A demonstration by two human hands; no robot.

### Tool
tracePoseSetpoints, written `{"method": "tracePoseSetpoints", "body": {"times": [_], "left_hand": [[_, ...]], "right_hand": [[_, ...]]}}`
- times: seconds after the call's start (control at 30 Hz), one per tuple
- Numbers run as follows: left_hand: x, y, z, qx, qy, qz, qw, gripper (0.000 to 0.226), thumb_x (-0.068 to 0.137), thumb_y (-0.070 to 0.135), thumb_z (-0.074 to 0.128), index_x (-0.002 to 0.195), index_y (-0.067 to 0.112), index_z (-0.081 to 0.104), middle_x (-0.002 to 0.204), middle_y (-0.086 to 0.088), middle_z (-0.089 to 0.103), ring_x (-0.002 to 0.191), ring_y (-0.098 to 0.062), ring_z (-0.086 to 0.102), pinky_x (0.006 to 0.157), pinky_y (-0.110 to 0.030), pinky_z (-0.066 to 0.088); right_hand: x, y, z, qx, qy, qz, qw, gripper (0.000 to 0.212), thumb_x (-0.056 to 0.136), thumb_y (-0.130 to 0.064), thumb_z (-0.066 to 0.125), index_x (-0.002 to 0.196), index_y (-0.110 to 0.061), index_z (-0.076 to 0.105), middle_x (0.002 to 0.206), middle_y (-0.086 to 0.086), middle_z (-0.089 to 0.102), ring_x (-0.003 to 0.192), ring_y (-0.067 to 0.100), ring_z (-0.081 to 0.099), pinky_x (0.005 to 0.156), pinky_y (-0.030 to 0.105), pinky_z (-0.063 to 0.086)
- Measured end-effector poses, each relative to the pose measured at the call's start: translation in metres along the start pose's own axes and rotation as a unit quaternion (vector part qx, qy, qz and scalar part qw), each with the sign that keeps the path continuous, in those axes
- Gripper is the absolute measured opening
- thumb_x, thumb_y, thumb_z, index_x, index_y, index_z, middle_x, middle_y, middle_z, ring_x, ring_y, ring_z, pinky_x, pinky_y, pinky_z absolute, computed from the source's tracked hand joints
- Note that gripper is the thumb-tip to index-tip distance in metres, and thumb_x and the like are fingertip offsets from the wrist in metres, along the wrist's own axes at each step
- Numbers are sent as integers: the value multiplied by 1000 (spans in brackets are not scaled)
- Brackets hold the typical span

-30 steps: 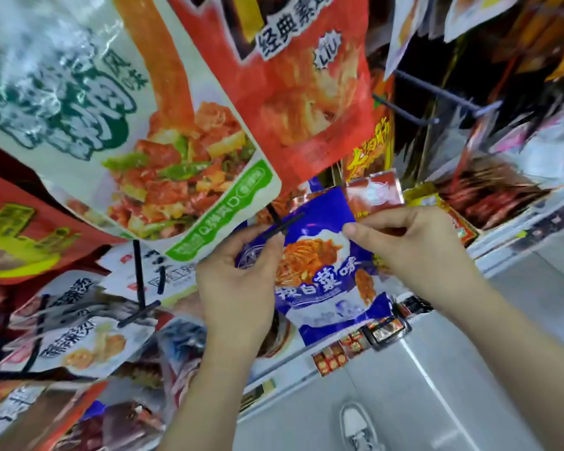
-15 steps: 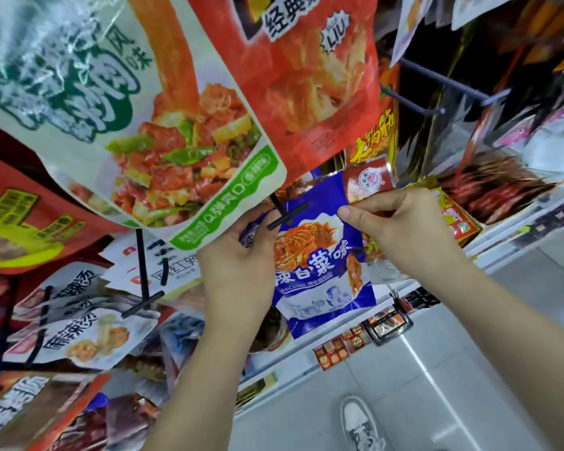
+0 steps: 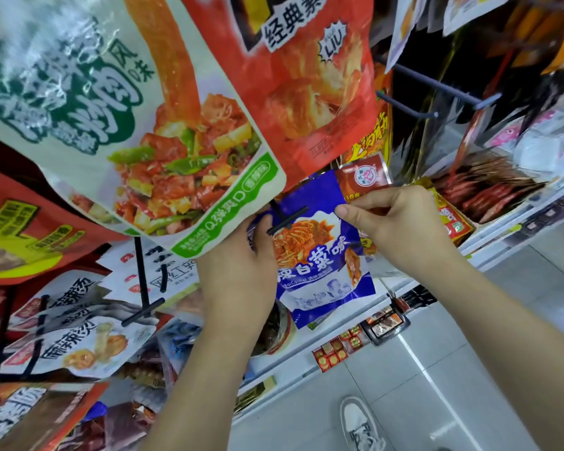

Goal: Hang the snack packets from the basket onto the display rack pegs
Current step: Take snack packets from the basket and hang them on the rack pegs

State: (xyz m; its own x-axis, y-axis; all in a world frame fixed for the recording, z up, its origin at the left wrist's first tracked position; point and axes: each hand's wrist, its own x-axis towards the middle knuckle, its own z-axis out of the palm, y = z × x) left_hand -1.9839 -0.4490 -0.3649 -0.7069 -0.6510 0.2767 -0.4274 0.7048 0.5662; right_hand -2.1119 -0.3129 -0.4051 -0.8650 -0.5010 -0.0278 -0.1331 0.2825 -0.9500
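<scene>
A blue snack packet (image 3: 319, 268) with a picture of red cabbage hangs at a black peg (image 3: 285, 219) whose T-shaped tip crosses its upper part. My left hand (image 3: 241, 268) grips the packet's left edge just under the peg tip. My right hand (image 3: 394, 222) pinches the packet's top right corner between thumb and forefinger. A small red packet (image 3: 362, 175) shows just above my right hand; whether my fingers hold it too is hidden. The basket is out of view.
Large white-green (image 3: 118, 125) and red (image 3: 306, 76) packets hang overhead, close above my hands. A second black peg (image 3: 144, 288) with white packets sits at left. Bare dark pegs (image 3: 437, 89) jut out upper right. Shelf edges, tiled floor and my shoe (image 3: 358, 424) lie below.
Both hands have lifted the blue packet slightly up along the peg; the peg's tip now lies further down over the packet's face. The view has tilted a little.
</scene>
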Motion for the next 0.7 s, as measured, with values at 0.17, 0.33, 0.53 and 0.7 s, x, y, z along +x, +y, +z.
{"method": "tracePoseSetpoints", "body": {"times": [0.17, 0.33, 0.53, 0.7], "left_hand": [[3, -4, 7, 94, 41, 77, 992, 24, 86, 11, 50, 99, 6, 69, 94, -16, 71, 82, -36, 67, 67, -39, 53], [-20, -10, 12, 105, 73, 150, 980, 32, 82, 0, 46, 104, 0, 70, 117, -17, 66, 108, -25, 55, 86, -36, 48], [-48, -10, 11, 178, 23, 201, 963, 57, 73, 4, 32, 119, -2, 64, 134, -22, 50, 130, -36, 37, 112, -53, 23], [-66, -3, 14, 154, -2, 221, 963, 49, 77, 5, 35, 112, 4, 70, 137, -16, 54, 131, -30, 42, 116, -46, 17]], "right_hand": [[-5, 6, -10, -34, 23, 13, 999, 8, 87, -17, 71, 86, -23, 76, 72, -12, 69, 60, 4, 60, 55, 19, 47], [-30, 18, -46, 12, 73, 37, 997, 23, 88, 4, 64, 86, -17, 75, 45, -13, 52, 38, 6, 40, 40, 9, 28], [-58, 17, -77, 97, 92, 59, 989, 26, 87, 9, 64, 84, -15, 73, 49, -18, 60, 45, -1, 53, 46, 4, 38], [-69, 16, -98, 181, 97, 63, 977, 35, 81, 8, 68, 85, -26, 74, 72, -12, 71, 65, 4, 64, 60, 17, 54]]}}
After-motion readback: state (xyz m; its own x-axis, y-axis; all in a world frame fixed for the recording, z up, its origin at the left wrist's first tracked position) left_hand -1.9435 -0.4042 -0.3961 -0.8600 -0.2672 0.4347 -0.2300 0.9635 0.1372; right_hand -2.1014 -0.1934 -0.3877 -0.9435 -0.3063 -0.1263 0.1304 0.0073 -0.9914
